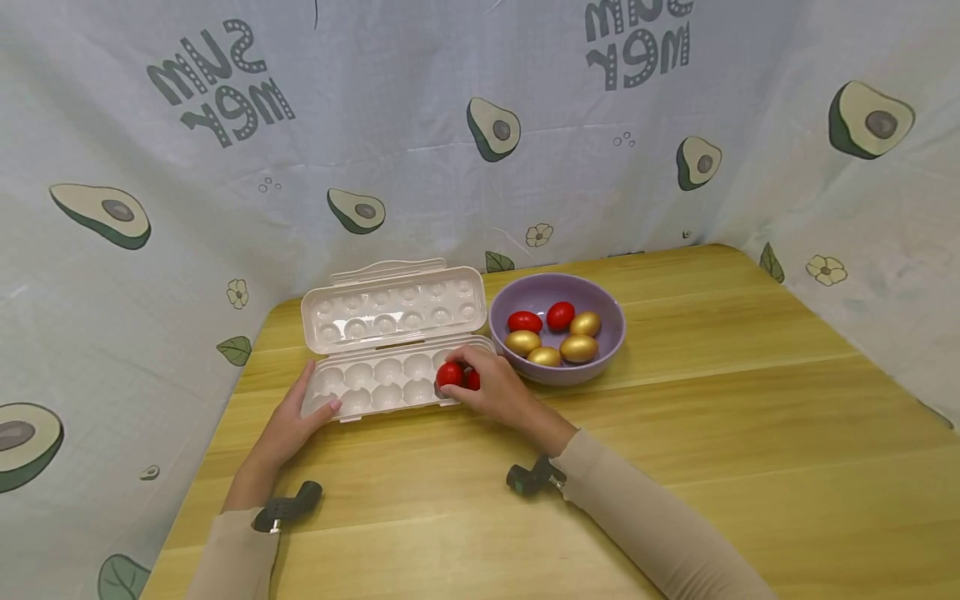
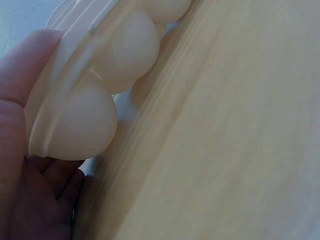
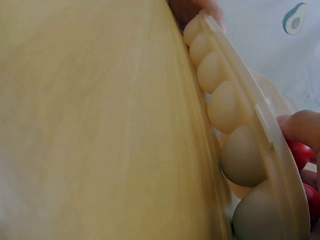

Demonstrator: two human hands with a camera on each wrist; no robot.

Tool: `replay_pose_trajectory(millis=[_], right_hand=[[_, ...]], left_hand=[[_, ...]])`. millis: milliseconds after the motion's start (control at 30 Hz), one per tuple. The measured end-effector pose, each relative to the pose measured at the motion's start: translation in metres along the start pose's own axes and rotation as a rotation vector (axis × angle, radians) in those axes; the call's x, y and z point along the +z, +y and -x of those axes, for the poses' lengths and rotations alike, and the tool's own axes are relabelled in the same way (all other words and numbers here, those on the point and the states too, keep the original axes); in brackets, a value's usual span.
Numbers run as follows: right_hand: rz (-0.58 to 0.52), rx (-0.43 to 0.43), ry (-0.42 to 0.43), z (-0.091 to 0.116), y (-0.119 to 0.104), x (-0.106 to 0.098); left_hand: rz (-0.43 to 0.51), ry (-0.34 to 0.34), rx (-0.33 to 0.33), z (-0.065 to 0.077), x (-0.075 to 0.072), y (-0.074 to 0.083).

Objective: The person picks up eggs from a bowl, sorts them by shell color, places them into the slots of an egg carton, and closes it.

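Note:
A cream plastic egg box (image 1: 387, 397) lies on the table with its dimpled lid (image 1: 393, 310) tipped back. My left hand (image 1: 287, 423) grips the box's left end; in the left wrist view the thumb (image 2: 30, 65) lies along the rim and the fingers curl underneath. Toward the right end, my right hand (image 1: 501, 390) pinches a red egg (image 1: 450, 375) between thumb and fingers at a front-row cup. Another red egg (image 1: 474, 380) sits just right of it, partly hidden by that hand. The cups toward the left hold nothing.
Close behind the right hand stands a purple bowl (image 1: 555, 377), near the box's right end, with two red eggs (image 1: 560, 316) and several gold eggs (image 1: 579, 348) inside. The wooden table (image 1: 420, 508) backs onto a printed avocado curtain (image 1: 420, 108).

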State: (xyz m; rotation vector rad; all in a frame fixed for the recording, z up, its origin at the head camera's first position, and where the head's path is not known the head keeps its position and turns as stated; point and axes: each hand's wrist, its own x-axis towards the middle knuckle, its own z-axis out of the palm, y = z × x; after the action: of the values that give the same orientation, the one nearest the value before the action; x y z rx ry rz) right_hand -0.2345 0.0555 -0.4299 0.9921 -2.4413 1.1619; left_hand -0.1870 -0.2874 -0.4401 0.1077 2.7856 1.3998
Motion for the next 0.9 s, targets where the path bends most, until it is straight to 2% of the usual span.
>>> replay_pose_trajectory(millis=[600, 900], right_hand=[[0.07, 0.077, -0.049, -0.0005, -0.0053, 0.0008], [0.082, 0.082, -0.06, -0.0008, -0.0057, 0.0007]], left_hand=[[0.003, -0.006, -0.002, -0.0004, 0.0003, -0.0003], [-0.02, 0.001, -0.007, -0.0021, 0.001, -0.0034]])
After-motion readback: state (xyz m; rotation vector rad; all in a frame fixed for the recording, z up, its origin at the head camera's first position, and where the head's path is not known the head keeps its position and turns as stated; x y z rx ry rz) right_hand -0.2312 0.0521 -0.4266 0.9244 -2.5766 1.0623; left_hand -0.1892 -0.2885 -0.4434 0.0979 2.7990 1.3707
